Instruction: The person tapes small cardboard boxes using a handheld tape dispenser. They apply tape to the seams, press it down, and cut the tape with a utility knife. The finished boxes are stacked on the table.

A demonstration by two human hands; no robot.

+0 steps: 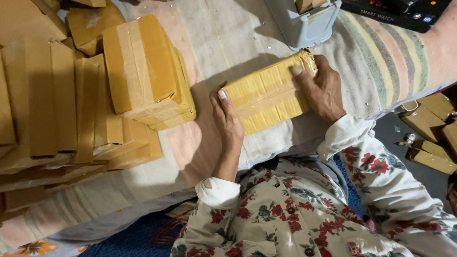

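Head view: left hand (pixel 227 124) and right hand (pixel 323 90) clasping opposite ends of taped yellow parcel (pixel 266 95), fingers curled on striped cloth (pixel 381 57).

Striped blanket (pixel 381 52) (taped boxes (pixel 147 71) atop)

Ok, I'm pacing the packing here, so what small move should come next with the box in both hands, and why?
Probably press the tape flat along the taped box. The left hand braces its near end and the right hand grips the far end, fingers over the top, beside the grey bin. The tape at that far end looks wrinkled. Finished boxes sit stacked on the left.
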